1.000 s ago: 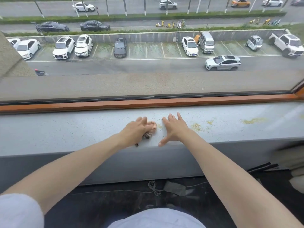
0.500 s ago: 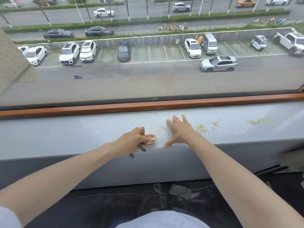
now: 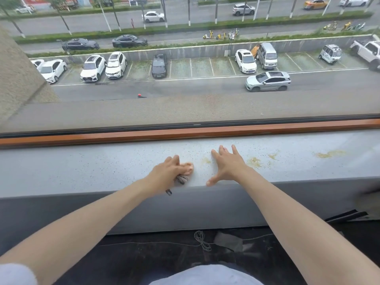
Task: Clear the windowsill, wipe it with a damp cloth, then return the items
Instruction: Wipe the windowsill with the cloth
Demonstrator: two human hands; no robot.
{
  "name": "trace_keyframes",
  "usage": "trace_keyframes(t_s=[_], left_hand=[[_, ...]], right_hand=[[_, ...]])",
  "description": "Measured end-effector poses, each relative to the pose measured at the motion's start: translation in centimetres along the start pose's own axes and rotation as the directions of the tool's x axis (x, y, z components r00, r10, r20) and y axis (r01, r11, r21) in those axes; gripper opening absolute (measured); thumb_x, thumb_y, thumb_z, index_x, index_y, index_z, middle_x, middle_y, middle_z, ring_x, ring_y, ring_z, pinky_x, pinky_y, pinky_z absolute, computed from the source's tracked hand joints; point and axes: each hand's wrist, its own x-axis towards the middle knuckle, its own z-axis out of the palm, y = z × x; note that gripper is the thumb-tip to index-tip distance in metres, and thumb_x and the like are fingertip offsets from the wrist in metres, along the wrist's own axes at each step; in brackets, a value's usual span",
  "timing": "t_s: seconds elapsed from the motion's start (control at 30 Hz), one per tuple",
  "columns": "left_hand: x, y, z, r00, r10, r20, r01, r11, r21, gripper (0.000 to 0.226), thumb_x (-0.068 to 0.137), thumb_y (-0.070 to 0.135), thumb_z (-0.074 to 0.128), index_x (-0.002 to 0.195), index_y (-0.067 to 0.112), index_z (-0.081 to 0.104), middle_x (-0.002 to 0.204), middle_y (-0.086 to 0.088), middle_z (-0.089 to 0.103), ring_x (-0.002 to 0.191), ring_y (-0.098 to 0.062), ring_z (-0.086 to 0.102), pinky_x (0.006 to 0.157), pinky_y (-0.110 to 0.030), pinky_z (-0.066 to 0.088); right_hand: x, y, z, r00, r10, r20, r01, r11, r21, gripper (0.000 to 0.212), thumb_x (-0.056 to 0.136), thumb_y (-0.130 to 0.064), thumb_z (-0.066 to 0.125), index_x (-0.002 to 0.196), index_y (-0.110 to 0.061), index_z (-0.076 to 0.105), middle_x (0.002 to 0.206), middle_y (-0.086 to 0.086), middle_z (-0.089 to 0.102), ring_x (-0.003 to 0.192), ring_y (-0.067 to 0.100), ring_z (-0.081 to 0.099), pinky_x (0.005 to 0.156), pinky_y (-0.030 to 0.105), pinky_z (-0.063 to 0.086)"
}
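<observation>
Left hand (image 3: 167,171) gripped a bunched cloth (image 3: 185,172) on the windowsill (image 3: 82,169) near its front edge, no clear long axis. Right hand (image 3: 227,165) lay flat, fingers spread, empty, beside yellowish crumbs (image 3: 255,162).

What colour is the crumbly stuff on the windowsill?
Yellowish-tan, scattered in patches on the pale grey speckled windowsill; the head view shows it.

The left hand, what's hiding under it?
A bunched cloth is under the left hand, pressed on the windowsill. A pinkish bit and a striped bit stick out. The rest, and the sill beneath, are covered.
</observation>
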Motion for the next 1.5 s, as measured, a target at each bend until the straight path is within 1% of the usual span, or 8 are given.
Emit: trace_keyframes(t_s=[0.37,0.53,0.63,0.77,0.9,1.2,1.37,1.5], left_hand=[[1.9,4.8,-0.2,0.964,-0.258,0.069,0.267,0.932,-0.243,0.040,0.086,0.016,0.054,0.125,0.013,0.048,0.114,-0.010,0.037,0.099,-0.027,0.047,0.080,-0.033,0.044],[-0.8,0.5,-0.8,0.874,-0.483,0.051,0.260,0.377,-0.889,0.035,0.092,0.027,0.059,0.126,0.021,0.057,0.113,-0.008,0.060,0.100,-0.023,0.061,0.084,-0.030,0.050],[-1.4,-1.0,1.5,0.679,-0.689,-0.256,0.387,0.631,-0.672,0.036,0.093,0.009,0.048,0.127,0.013,0.057,0.114,-0.009,0.050,0.105,-0.022,0.052,0.086,-0.032,0.043],[-1.8,-1.5,4.6,0.678,-0.533,-0.507,0.420,0.846,-0.328,0.036,0.083,-0.004,0.058,0.118,0.003,0.063,0.108,-0.019,0.052,0.094,-0.035,0.055,0.077,-0.044,0.047],[-2.0,-1.4,6.5,0.690,-0.480,-0.541,0.337,0.875,-0.347,0.034,0.088,0.001,0.059,0.121,0.003,0.059,0.117,-0.019,0.046,0.101,-0.033,0.052,0.086,-0.043,0.051],[-2.3,-1.5,6.5,0.767,-0.419,-0.485,0.281,0.900,-0.334,0.031,0.094,0.003,0.045,0.124,0.002,0.054,0.126,-0.013,0.050,0.113,-0.027,0.051,0.097,-0.036,0.047],[-2.2,-1.1,6.4,0.737,-0.414,-0.533,0.293,0.908,-0.300,0.018,0.091,-0.002,0.046,0.102,0.005,0.057,0.111,-0.010,0.052,0.097,-0.025,0.053,0.083,-0.034,0.051],[-2.2,-1.2,6.1,0.747,-0.426,-0.510,0.307,0.902,-0.303,0.020,0.091,-0.002,0.045,0.105,0.004,0.057,0.113,-0.011,0.052,0.100,-0.027,0.053,0.081,-0.038,0.052]], right_hand=[[-1.3,-1.5,0.5,0.987,0.158,0.019,-0.159,0.978,0.137,0.123,0.068,-0.065,0.070,0.152,-0.008,0.001,0.157,0.021,-0.013,0.147,0.028,-0.011,0.113,0.051,-0.014],[-2.1,-6.5,-0.2,0.920,0.296,-0.257,-0.100,0.811,0.576,0.025,0.091,-0.024,0.058,0.107,-0.006,0.065,0.123,0.011,0.050,0.118,0.026,0.049,0.108,0.039,0.030],[-3.2,-10.5,-0.4,0.826,0.334,-0.453,0.021,0.786,0.618,0.046,0.099,-0.030,0.037,0.082,0.001,0.066,0.089,0.006,0.050,0.096,0.029,0.055,0.090,0.035,0.041],[-2.7,-14.1,4.0,0.952,0.100,-0.289,0.010,0.935,0.354,0.055,0.102,-0.034,0.028,0.140,0.005,0.034,0.149,0.025,0.025,0.142,0.036,0.016,0.118,0.037,0.015],[-3.1,-11.8,6.9,0.913,0.101,-0.395,0.058,0.926,0.373,0.048,0.104,-0.021,0.030,0.150,-0.009,0.018,0.157,0.022,-0.005,0.146,0.031,-0.012,0.118,0.033,-0.006],[-3.9,-12.1,8.4,0.841,-0.255,-0.477,0.427,0.854,0.296,0.040,0.097,-0.015,0.051,0.136,-0.013,0.045,0.157,0.008,0.019,0.147,0.021,0.008,0.121,0.035,0.006],[-3.8,-6.1,6.5,0.906,0.192,-0.378,0.104,0.763,0.638,0.048,0.096,-0.034,0.036,0.136,-0.009,0.043,0.142,0.010,0.047,0.132,0.027,0.043,0.103,0.044,0.043],[-3.8,-10.0,6.4,0.886,0.160,-0.435,0.105,0.845,0.525,0.068,0.094,-0.045,0.044,0.144,-0.001,0.031,0.152,0.015,0.030,0.146,0.025,0.018,0.119,0.037,0.020]])
